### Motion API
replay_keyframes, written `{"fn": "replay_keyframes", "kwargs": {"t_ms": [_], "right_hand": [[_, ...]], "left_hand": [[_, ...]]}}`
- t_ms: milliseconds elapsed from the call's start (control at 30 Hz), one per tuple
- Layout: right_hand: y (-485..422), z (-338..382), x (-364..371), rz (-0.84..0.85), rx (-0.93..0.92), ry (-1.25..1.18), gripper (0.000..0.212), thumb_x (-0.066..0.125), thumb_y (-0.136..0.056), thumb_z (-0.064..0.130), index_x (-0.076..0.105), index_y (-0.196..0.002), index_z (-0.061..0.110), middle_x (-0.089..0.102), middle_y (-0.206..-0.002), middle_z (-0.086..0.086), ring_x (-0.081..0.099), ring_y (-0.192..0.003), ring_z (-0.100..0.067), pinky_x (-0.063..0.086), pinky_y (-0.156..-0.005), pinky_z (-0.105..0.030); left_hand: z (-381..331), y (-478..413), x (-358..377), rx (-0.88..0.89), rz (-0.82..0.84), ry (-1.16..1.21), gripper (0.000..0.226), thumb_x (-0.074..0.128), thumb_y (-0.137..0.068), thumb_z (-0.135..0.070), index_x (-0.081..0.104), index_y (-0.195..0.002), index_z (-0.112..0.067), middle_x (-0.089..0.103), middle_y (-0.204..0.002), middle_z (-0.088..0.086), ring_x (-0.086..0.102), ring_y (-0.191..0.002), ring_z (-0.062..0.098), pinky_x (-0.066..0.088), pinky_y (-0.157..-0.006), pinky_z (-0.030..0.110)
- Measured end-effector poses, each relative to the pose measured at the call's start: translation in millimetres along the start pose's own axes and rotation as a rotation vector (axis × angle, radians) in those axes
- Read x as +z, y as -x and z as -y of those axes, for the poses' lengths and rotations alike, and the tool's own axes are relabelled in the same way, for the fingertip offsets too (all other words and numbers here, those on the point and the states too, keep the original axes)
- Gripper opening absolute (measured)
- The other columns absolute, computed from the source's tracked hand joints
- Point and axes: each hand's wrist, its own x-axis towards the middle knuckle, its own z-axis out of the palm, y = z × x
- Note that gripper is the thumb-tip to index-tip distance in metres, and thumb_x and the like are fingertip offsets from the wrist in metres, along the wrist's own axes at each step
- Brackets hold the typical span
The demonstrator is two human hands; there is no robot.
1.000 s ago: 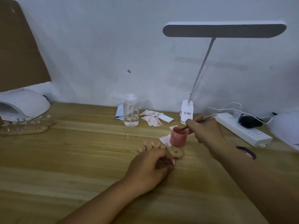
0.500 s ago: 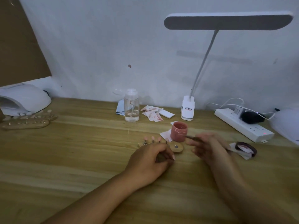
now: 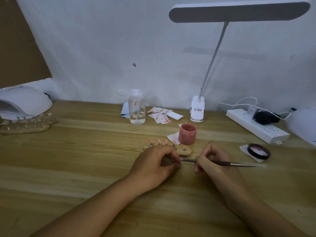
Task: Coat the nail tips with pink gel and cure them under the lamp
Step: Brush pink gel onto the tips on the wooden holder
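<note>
My right hand (image 3: 213, 161) pinches the brush (image 3: 239, 163), which lies nearly level, its tip pointing left to my left hand (image 3: 153, 162). That hand is curled over the near edge of the wooden holder (image 3: 183, 150); I cannot tell what its fingers grip. Pink nail tips (image 3: 159, 140) stand on the holder just beyond my knuckles. The open jar of pink gel (image 3: 187, 134) sits right behind the holder, and its lid (image 3: 259, 151) lies to the right. The curing lamp (image 3: 24, 103) sits far left on the table (image 3: 85, 159).
</note>
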Motion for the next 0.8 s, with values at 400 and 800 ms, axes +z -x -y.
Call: {"fn": "replay_keyframes", "kwargs": {"t_ms": [400,800], "right_hand": [[1.3,2.1,-0.2,-0.025,0.004,-0.027,0.017,0.058,-0.084,-0.004,0.045,-0.078,-0.011,0.055,-0.051,-0.006,0.045,-0.046,-0.005,0.035,-0.047,-0.014],[4.0,3.1,-0.9,-0.015,-0.107,-0.190,0.014,0.060,-0.089,0.012,0.054,-0.085,0.000,0.067,-0.063,-0.008,0.050,-0.054,-0.010,0.042,-0.051,-0.015]], "left_hand": [[3.1,0.3,1.1,0.017,-0.010,0.011,0.025,0.078,-0.081,-0.024,0.063,-0.074,-0.042,0.063,-0.077,-0.032,0.052,-0.063,-0.017,0.030,-0.058,0.006],[2.0,2.1,-0.8,0.035,-0.001,0.027,0.008,0.075,-0.084,-0.024,0.071,-0.089,-0.026,0.068,-0.088,-0.020,0.053,-0.070,-0.013,0.035,-0.063,0.018]]}}
